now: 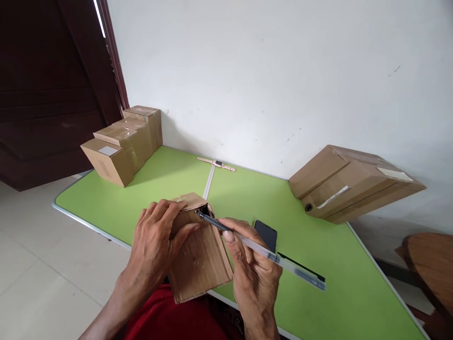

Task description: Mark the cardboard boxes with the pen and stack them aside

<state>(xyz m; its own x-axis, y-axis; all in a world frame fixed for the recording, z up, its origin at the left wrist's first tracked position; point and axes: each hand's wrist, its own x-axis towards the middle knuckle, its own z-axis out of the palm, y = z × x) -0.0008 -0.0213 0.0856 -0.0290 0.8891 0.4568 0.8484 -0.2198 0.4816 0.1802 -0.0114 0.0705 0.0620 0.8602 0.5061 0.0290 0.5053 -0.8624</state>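
Note:
A small cardboard box (201, 257) is tilted at the table's front edge, above a red garment. My left hand (155, 236) grips its left side, fingers over the top flap and thumb on the front face. Between the thumb and fingers of my right hand (251, 269) is a pen (255, 246) with a clear barrel and a dark grip, its cap on the back end. The pen's tip points at the box's upper edge, beside a dark gap at the corner; whether it touches the cardboard I cannot tell.
On the green table (170, 174), several cardboard boxes (116, 163) stand at the far left. A large cardboard box (354, 189) leans by the wall at right. A smartwatch (218, 164) lies at the back, a phone (266, 235) behind my right hand. A brown stool (432, 269) is at right.

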